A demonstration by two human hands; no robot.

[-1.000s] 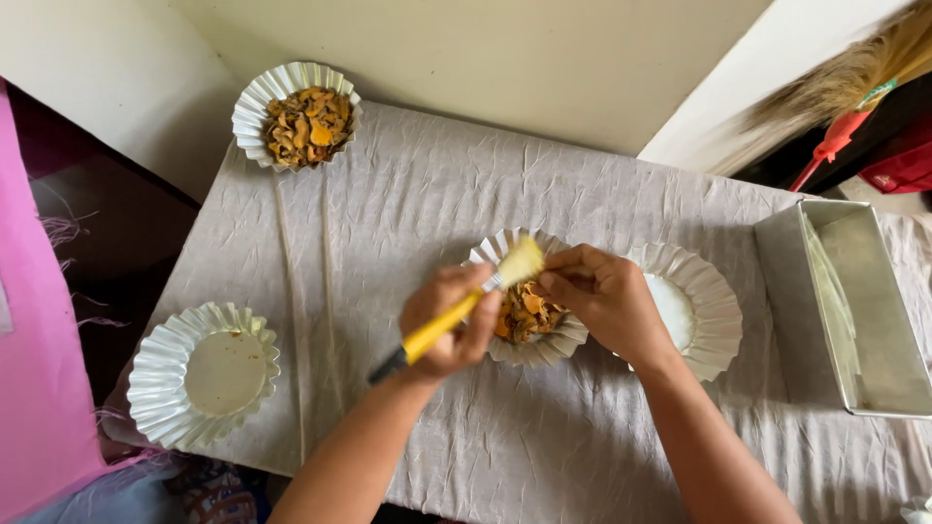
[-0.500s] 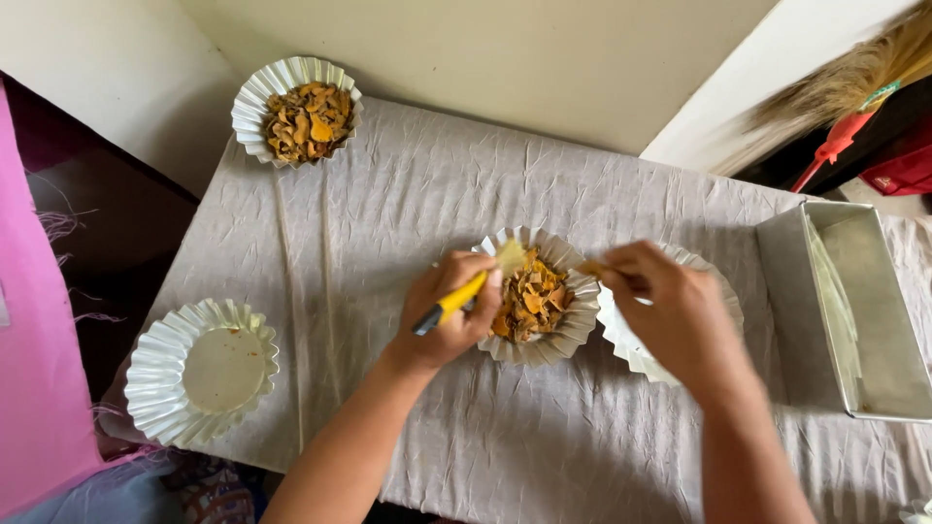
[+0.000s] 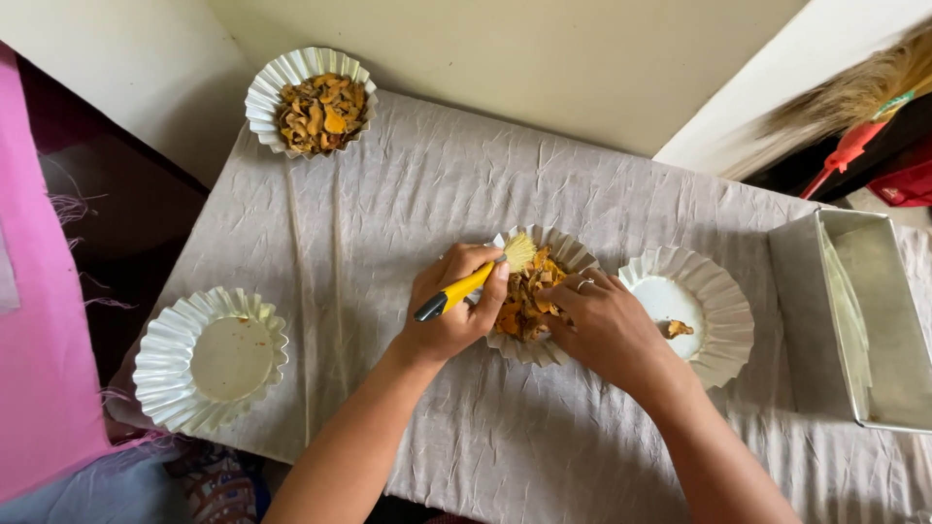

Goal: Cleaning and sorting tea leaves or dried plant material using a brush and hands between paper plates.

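My left hand (image 3: 454,312) grips a small brush with a yellow handle (image 3: 464,286); its pale bristles rest at the far rim of a fluted white paper dish (image 3: 571,256) filled with orange-brown dried pieces (image 3: 524,303). My right hand (image 3: 604,328) reaches into that pile from the right, fingers curled on the pieces. Just right of it stands a second fluted dish (image 3: 716,303), nearly bare, with one orange piece (image 3: 680,329) in it.
A wrinkled grey cloth (image 3: 408,194) covers the table. Another fluted dish full of dried pieces (image 3: 313,101) sits at the far left corner, an emptied one (image 3: 210,359) at the near left. A metal loaf tin (image 3: 869,315) stands at the right edge. Pink fabric (image 3: 39,320) hangs left.
My right hand moved from the right-hand dish back onto the pile in the middle dish, and one orange piece now lies in the right dish. My left hand with the brush barely shifted.
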